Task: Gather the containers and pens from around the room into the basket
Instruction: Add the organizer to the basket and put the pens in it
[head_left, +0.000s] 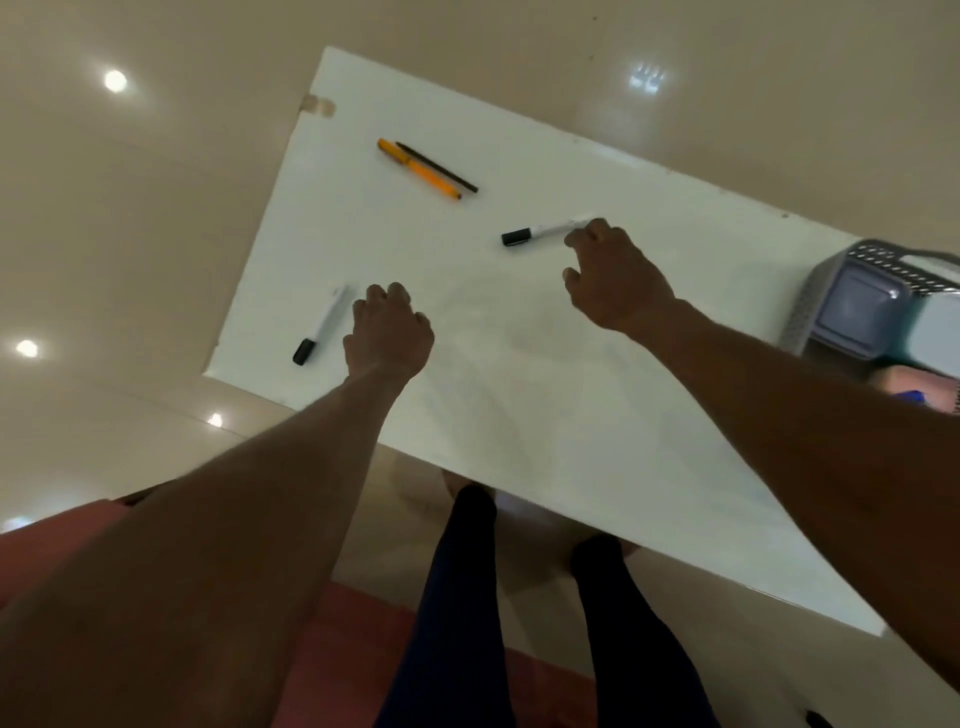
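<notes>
Fingers of the right hand (618, 280) are curled, their tips touching the white end of a black-capped marker (545, 231) lying on the white tabletop (519, 374); whether they grip it I cannot tell. The left hand (389, 332) is loosely curled and holds nothing, just beside a second marker (323, 326). Farther off, an orange pen (418, 169) and a black pen (436, 167) lie side by side. Glossy beige floor (130, 208) surrounds the tabletop. At the right edge, a grey perforated basket (878, 306) holds a bluish container (857, 312).

The surface (519, 389) is white. One pen (418, 169) is orange, another pen (436, 166) black. The basket (800, 322) is grey with a pattern of small holes.
</notes>
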